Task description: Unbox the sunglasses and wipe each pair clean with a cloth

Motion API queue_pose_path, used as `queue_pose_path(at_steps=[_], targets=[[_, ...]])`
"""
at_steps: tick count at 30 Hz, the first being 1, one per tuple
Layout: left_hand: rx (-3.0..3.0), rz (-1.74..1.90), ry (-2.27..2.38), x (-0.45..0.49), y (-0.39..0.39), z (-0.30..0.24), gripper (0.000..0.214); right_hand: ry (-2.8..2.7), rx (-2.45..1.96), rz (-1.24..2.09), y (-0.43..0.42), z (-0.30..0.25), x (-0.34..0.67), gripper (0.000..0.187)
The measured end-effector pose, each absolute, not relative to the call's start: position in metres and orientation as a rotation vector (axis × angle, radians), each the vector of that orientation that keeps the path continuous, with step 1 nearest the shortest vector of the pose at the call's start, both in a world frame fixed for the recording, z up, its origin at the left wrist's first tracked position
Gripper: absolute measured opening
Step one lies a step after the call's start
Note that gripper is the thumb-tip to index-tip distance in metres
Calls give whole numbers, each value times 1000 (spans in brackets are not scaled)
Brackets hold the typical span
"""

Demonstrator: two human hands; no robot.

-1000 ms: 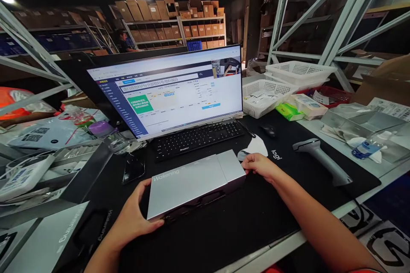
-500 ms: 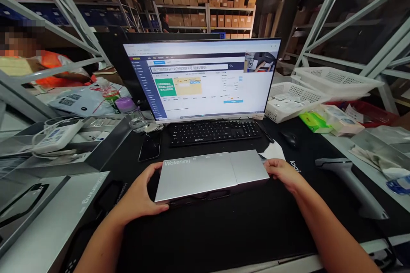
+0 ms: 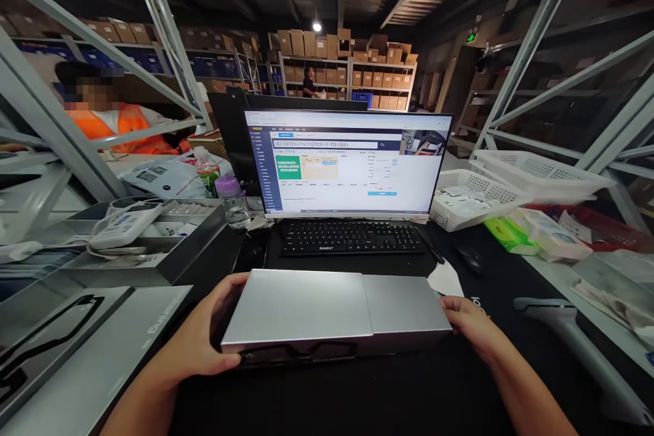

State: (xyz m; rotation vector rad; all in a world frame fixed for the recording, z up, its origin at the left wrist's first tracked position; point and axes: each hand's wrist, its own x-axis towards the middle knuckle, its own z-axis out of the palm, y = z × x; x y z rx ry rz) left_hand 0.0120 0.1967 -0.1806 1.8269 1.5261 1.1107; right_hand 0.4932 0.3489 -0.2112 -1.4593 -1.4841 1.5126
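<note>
A long silver box [image 3: 301,305] with a dark front side lies across the black desk mat in front of me. Its right part [image 3: 406,306] sticks out of the wider sleeve-like left part, a seam between them. My left hand [image 3: 204,330] grips the left end, thumb at the front edge and fingers behind. At the far right end, my right hand [image 3: 470,323] pinches the protruding part; what its fingertips hold exactly is partly hidden. A white paper piece [image 3: 445,279] lies just behind that hand.
Behind the box are a keyboard [image 3: 352,237], a phone [image 3: 251,252] and a monitor [image 3: 347,170]. A scanner [image 3: 577,340] and mouse [image 3: 469,260] lie right; white baskets [image 3: 475,197] stand beyond. Silver boxes [image 3: 137,340] fill the left. A person in an orange vest [image 3: 117,124] sits behind.
The right part of the box now sticks out farther from the left part. Both hands and the box appear lower and nearer. My view has tilted up, showing more ceiling.
</note>
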Motion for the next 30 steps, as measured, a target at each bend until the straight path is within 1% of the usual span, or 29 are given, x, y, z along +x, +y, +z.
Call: queue_pose_path(at_steps=[14,20,25,28,30], targets=[[1386,1605,1475,28,189,-167,107,-1582,-1450,1486,345,-215,484,9],[1285,1705,1460,31,181,-153,104,-1601,-1457,1485,343,-216,481,12],[1017,1861,1428,20,170,-141,106,-1606,-1426,1467,341,-220,474,17],[1121,1932,1552,29,163,-133,100,-1647,-1384,1460,339,-221,469,19],[1301,1897,1694,40,157,-127,94,-1691,-1342,1461,338,-218,470,21]])
